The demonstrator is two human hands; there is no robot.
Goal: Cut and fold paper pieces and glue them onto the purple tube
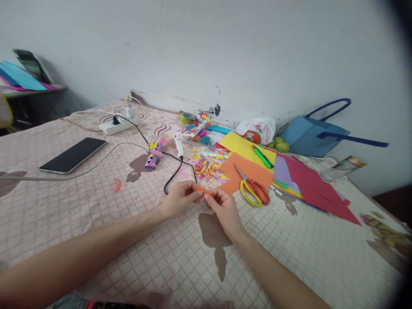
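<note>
My left hand (pixel 180 198) and my right hand (pixel 224 210) meet at the middle of the table, fingertips nearly touching. Both are closed in a pinch on a small strip of orange paper (pixel 201 189), mostly covered by my fingers. Just beyond them lies a heap of colourful paper scraps (pixel 207 170). Right of my right hand, scissors (pixel 252 186) with yellow and red handles rest partly on an orange paper sheet (pixel 230 169). A white glue gun (pixel 179 145) with a black cord stands behind my left hand. Beside it is a decorated purple paper tube (pixel 153 155).
A black tablet (pixel 73 155) and a white power strip (pixel 117 125) with cables lie left. To the right are a green cutter (pixel 262 156), a yellow sheet (pixel 240 145), red sheets (pixel 317 182) and a blue bag (pixel 312 135). Tape (pixel 187 118) sits near the wall.
</note>
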